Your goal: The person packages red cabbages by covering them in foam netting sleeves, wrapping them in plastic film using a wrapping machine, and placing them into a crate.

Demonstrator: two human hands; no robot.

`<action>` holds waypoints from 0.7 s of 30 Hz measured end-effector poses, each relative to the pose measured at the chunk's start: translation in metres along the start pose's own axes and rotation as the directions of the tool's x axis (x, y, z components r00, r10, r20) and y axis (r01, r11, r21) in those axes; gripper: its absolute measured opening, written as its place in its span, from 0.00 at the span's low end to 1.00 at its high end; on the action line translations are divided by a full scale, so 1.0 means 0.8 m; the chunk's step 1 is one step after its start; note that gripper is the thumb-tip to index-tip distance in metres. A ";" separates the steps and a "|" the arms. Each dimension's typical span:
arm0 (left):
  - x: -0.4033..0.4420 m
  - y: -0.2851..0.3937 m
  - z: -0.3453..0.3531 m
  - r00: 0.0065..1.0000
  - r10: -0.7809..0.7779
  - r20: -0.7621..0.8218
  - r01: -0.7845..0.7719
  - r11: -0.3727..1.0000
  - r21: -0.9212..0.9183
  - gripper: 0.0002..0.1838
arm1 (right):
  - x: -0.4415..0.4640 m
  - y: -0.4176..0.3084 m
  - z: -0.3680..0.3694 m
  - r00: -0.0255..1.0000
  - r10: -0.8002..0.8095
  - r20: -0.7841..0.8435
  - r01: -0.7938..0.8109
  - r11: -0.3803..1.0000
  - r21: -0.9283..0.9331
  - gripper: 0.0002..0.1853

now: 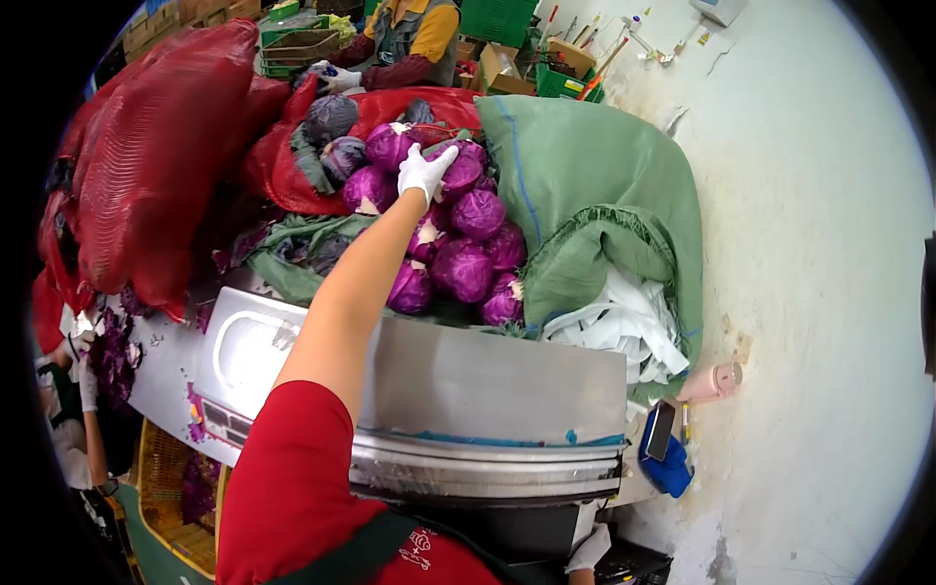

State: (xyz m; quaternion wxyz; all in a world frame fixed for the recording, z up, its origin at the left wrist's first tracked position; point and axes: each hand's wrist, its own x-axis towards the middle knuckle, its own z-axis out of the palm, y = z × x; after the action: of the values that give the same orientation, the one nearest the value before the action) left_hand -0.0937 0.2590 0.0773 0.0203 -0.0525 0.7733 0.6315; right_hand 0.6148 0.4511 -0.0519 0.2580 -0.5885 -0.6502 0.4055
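Note:
My left hand [425, 176], in a white glove, reaches out to a heap of purple cabbages [462, 270]. Its thumb and fingers are spread, and the thumb side lies against one purple cabbage [462, 174] near the top of the heap. Low on the right, my right hand [591, 549], also gloved, is beside a dark box-like object [517, 531] under the metal counter edge. Its fingers are only partly visible, and whether they hold anything is unclear. Darker cabbages with outer leaves [331, 117] lie at the heap's far left.
Full red mesh sacks [156, 156] stand left; a green woven sack [595, 156] with white strips stands right. A scale [255, 336] sits on the steel counter [487, 380]. Across works a co-worker [409, 44]; another person's hand [86, 380] is left, above a yellow basket [156, 478].

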 end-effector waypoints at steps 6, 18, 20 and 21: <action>0.083 -0.059 0.052 0.986 0.027 0.163 0.005 0.982 -0.190 0.55 | -0.006 -0.009 -0.001 1.000 0.015 -0.011 -0.016 0.995 -0.097 0.17; -0.009 -0.031 -0.073 0.937 -0.287 0.198 0.348 0.735 -0.583 0.49 | 0.001 0.007 -0.002 0.999 -0.052 -0.008 0.050 0.988 -0.149 0.17; -0.009 -0.047 -0.104 0.926 -0.288 0.244 0.377 0.682 -0.627 0.44 | 0.005 0.013 -0.002 0.999 -0.052 0.011 0.053 0.987 -0.150 0.18; -0.036 -0.036 -0.133 0.913 -0.264 0.310 0.405 0.678 -0.613 0.45 | 0.006 0.011 0.000 0.999 -0.029 0.018 0.031 0.994 -0.101 0.18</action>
State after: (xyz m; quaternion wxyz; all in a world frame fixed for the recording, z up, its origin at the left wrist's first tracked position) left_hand -0.0586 0.1509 0.0731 0.1918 -0.1349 0.4674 0.8524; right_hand 0.6192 0.4557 -0.0601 0.2285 -0.5876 -0.6807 0.3729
